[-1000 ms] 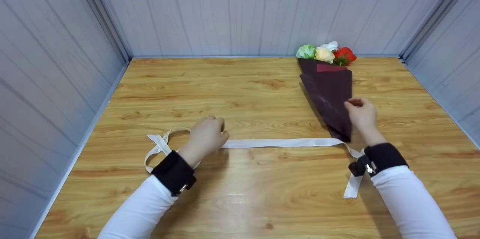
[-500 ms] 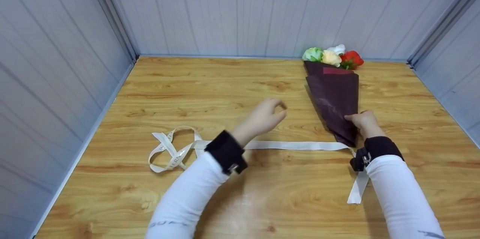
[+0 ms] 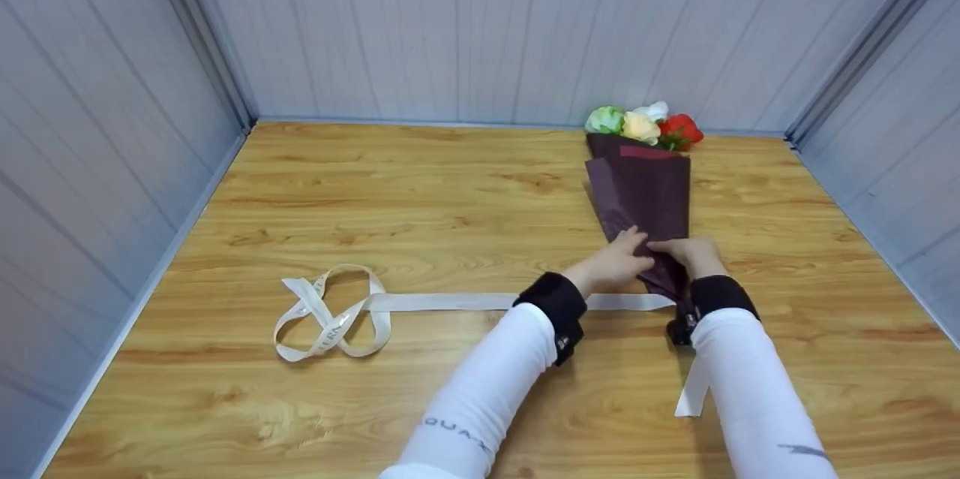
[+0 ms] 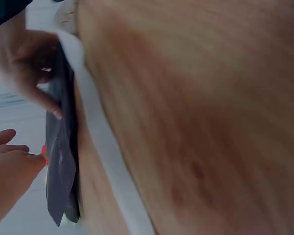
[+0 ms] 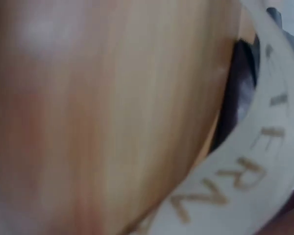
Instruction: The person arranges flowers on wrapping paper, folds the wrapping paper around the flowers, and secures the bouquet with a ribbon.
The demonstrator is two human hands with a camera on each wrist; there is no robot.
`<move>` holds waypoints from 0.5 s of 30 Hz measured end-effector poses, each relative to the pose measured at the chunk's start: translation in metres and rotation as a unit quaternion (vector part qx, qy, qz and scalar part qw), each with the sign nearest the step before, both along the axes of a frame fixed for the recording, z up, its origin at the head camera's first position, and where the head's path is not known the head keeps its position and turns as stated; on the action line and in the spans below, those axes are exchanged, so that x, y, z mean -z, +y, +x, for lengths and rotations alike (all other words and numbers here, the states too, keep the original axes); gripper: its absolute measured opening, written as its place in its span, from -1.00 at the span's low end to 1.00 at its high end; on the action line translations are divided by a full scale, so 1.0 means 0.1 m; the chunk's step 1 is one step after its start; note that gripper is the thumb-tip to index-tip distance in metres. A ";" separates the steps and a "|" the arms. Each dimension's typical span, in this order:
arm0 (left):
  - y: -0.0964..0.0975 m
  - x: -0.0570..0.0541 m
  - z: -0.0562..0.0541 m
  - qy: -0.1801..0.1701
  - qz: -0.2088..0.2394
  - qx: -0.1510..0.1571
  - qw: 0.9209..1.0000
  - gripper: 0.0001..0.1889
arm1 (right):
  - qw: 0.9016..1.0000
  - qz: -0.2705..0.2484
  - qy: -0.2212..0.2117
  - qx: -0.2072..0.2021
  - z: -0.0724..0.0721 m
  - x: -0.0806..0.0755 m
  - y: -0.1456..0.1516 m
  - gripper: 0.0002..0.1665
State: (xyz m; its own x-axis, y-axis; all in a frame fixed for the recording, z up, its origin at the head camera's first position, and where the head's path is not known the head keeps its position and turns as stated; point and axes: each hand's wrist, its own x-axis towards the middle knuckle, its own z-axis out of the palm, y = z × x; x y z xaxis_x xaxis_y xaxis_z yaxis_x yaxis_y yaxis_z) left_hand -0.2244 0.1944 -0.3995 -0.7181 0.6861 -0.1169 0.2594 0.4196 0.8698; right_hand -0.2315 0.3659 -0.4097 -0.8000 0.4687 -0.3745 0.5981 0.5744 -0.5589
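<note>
On the worktop (image 3: 375,201) the bouquet (image 3: 654,197) lies at two o'clock, its flowers (image 3: 641,128) toward twelve; the left hand (image 3: 613,263) is over its paper, fingers spread; the right hand (image 3: 694,255) touches the narrow end, whether pinching I cannot tell; the ribbon (image 3: 442,302) runs from loops at nine o'clock to that end, its tail at four; the wrist straps (image 3: 551,310) could snag it and drag it askew; a hard squeeze could crease the paper; a sharp pull could tangle the loops.

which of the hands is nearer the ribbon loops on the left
Left. The left hand, at the bouquet, is right of the ribbon loops; the right hand is farther right.
</note>
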 end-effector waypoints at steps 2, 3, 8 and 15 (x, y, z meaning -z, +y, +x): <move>0.06 0.05 0.03 0.005 -0.030 0.006 1.000 -0.41 | 1.000 0.022 -0.007 -0.010 -0.02 0.00 -0.03 0.10; 0.08 0.07 0.05 0.009 -0.046 0.009 0.999 -0.41 | 0.999 0.030 -0.010 -0.014 -0.03 -0.01 -0.05 0.10; 0.12 0.11 0.13 0.023 -0.115 0.014 0.993 -0.37 | 0.999 0.020 0.026 0.000 -0.07 -0.03 -0.18 -0.04; 0.12 0.12 0.12 0.041 -0.160 -0.045 0.985 -0.35 | 0.942 -0.325 -0.035 0.080 -0.14 -0.04 -0.27 -0.25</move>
